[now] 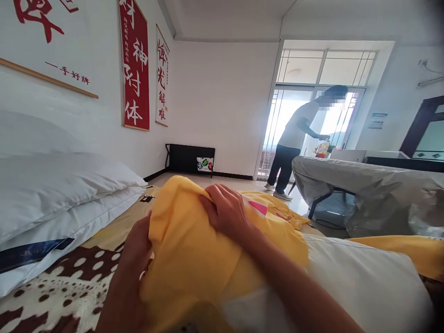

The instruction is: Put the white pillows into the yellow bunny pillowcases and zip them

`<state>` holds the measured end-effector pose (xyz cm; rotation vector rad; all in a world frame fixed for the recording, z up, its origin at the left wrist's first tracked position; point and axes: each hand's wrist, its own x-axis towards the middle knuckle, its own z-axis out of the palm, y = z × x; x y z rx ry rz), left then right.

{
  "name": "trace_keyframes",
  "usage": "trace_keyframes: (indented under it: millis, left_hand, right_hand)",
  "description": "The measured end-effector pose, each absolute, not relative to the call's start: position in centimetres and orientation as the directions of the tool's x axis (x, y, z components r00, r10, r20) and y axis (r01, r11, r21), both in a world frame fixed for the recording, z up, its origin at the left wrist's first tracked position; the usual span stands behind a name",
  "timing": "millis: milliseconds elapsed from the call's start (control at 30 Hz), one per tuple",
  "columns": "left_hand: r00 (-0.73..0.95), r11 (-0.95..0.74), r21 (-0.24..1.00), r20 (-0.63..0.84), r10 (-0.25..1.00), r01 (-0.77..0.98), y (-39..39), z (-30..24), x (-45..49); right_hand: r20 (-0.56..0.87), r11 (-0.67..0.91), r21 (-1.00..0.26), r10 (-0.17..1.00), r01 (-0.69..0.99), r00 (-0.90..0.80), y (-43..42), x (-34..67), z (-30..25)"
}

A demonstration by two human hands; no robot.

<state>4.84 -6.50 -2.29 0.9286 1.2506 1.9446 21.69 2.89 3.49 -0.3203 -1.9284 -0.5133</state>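
A yellow pillowcase (194, 249) with a pink and white print covers one end of a white pillow (360, 273) in front of me. The bare end of the pillow sticks out toward the right. My left hand (133, 249) is closed on the left edge of the pillowcase, its fingertips mostly hidden behind the cloth. On top, my right hand (227, 210) grips the yellow fabric with bent fingers held close together. The forearm of my right arm lies across the pillow.
White pillows (69, 199) are stacked at the left on a brown and cream patterned bedsheet (69, 282). More yellow cloth (398, 249) lies at the right. Beyond are a plastic-covered table (364, 185), a standing person (300, 125) holding a bottle, and a folded black frame (183, 157).
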Motion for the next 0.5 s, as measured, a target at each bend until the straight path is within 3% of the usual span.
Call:
trace_keyframes:
  millis: [100,233,333,400,500]
  left_hand:
    - [-0.484,-0.36,0.932,0.295,0.824,-0.044,-7.6,-1.8,4.8]
    - [-0.533,-0.25,0.962,0.268,0.803,0.108,-9.2,-1.7,6.6]
    - [-0.551,-0.243,0.938,0.343,0.761,0.249,-9.8,-1.5,7.5]
    - [-0.597,-0.249,0.912,0.402,0.695,0.325,-9.9,-1.4,7.6]
    - [-0.695,-0.245,0.915,0.403,0.595,0.321,-9.5,-1.4,7.4]
  right_hand:
    - [0.937,0.862,0.204,-0.034,0.464,-0.348,3.1,21.0,3.3]
    - [0.923,0.86,0.332,-0.212,0.388,-0.322,2.0,20.8,2.8]
    - [0.885,0.854,0.415,-0.3,0.313,-0.355,0.8,21.4,2.4]
    - [0.873,0.882,0.391,-0.264,0.263,-0.411,0.5,22.0,2.7]
    - [0.801,0.953,0.217,-0.049,0.212,-0.597,1.2,23.7,4.2]
